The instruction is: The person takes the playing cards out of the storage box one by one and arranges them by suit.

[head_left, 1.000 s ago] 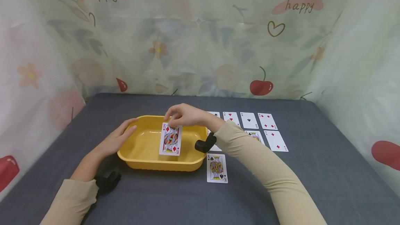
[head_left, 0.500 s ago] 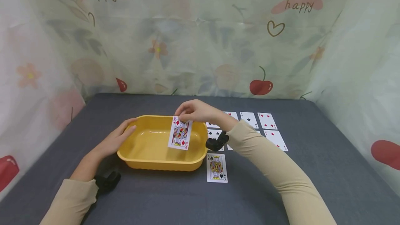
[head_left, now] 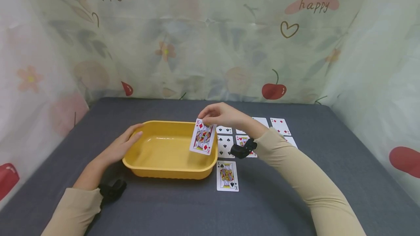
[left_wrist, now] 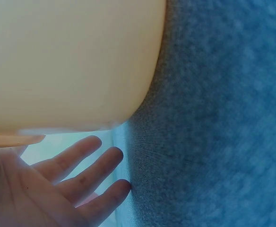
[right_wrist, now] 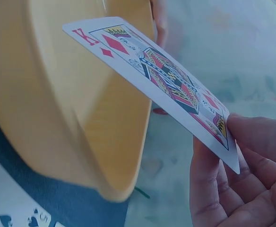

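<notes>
My right hand (head_left: pixel 224 115) pinches a king of diamonds (head_left: pixel 202 139) by its upper end, face toward me, over the right side of a yellow basin (head_left: pixel 170 173). In the right wrist view the card (right_wrist: pixel 166 80) tilts, its far end above the basin. On the basin's left end lies my left hand (head_left: pixel 122 145), thumb at the rim. The left wrist view shows its fingers (left_wrist: pixel 88 182) extended and spread beside the basin wall (left_wrist: pixel 72 61). Front right of the basin lies a face-up king of spades (head_left: pixel 227 176).
Right of the basin, several face-up cards lie in rows on the dark grey tablecloth (head_left: pixel 164 210), among them a four of diamonds (head_left: pixel 280 126). My right forearm covers some of them. A patterned curtain (head_left: pixel 203 46) stands behind and at both sides.
My right hand has carried the king of diamonds rightward and slightly up, from mid-basin toward its right rim. Cards left of my forearm have come into view. The left hand stays put.
</notes>
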`<action>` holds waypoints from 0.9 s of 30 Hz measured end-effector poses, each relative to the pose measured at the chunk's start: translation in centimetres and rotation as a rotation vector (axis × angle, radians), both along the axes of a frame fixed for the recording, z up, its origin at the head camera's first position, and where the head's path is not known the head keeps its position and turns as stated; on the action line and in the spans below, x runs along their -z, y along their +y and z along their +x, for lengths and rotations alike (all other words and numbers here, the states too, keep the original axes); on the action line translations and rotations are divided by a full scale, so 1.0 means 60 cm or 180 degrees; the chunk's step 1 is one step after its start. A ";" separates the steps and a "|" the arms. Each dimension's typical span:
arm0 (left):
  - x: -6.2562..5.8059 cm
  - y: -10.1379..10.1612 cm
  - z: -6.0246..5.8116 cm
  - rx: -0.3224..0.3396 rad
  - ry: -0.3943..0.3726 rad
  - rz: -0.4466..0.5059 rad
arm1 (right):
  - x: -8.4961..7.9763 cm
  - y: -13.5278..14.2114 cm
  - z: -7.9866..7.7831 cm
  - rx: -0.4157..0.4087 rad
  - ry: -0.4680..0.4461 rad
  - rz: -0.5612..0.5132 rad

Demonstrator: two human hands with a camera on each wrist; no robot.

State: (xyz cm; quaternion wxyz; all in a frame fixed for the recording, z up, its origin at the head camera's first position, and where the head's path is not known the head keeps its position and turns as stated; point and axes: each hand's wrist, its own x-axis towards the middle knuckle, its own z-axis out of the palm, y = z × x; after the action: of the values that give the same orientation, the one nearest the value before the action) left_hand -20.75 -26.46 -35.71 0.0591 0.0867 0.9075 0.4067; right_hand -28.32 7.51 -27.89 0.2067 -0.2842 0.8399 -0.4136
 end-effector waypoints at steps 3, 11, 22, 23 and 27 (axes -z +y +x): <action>0.001 0.000 0.000 0.0009 0.0005 -0.0001 | -0.001 0.017 0.000 0.0048 -0.0026 -0.0052; 0.003 -0.002 -0.002 0.0026 0.0014 0.0007 | 0.000 0.064 0.003 0.0246 0.0021 -0.0111; 0.004 -0.003 -0.003 0.0034 -0.0017 0.0020 | 0.009 0.132 0.005 0.0464 0.0105 -0.0198; 0.004 -0.003 -0.003 0.0029 -0.0019 0.0016 | 0.011 0.137 0.004 0.0493 0.0116 -0.0200; 0.004 -0.003 -0.003 0.0019 -0.0017 0.0005 | 0.015 0.158 0.007 0.0606 0.0166 -0.0147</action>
State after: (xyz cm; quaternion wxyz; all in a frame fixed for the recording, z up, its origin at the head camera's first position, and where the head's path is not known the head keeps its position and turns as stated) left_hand -20.96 -26.61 -35.94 0.0627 0.0884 0.9067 0.4075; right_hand -27.92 17.00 -28.81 0.1379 -0.2185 0.8584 -0.4431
